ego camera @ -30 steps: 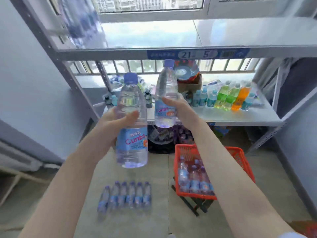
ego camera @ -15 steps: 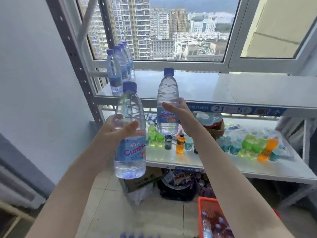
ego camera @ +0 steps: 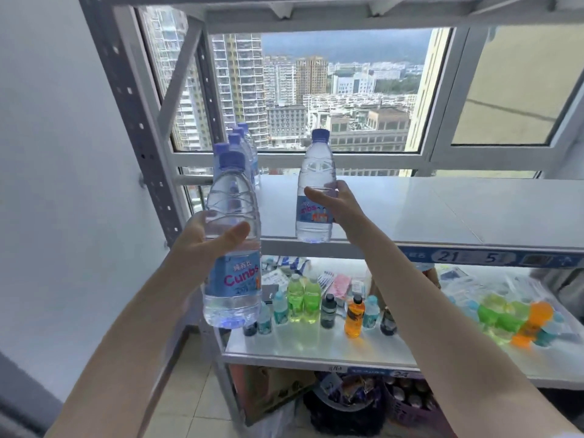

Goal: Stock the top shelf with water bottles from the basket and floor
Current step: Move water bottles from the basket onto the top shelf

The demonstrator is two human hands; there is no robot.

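Top shelf (ego camera: 410, 213): pale grey metal, blue price strip (ego camera: 474, 257) on its front lip. A row of water bottles (ego camera: 251, 159) stands at its left end, just beyond the fingers of the left hand (ego camera: 202, 245).

Lower shelf (ego camera: 316, 349), below the fingers of the right hand (ego camera: 341, 207): small green bottles (ego camera: 303, 298), an orange bottle (ego camera: 354, 317), teal and dark ones, packets.

Floor (ego camera: 196, 390): cardboard box (ego camera: 275, 390).

A water bottle (ego camera: 233, 248) in each hand
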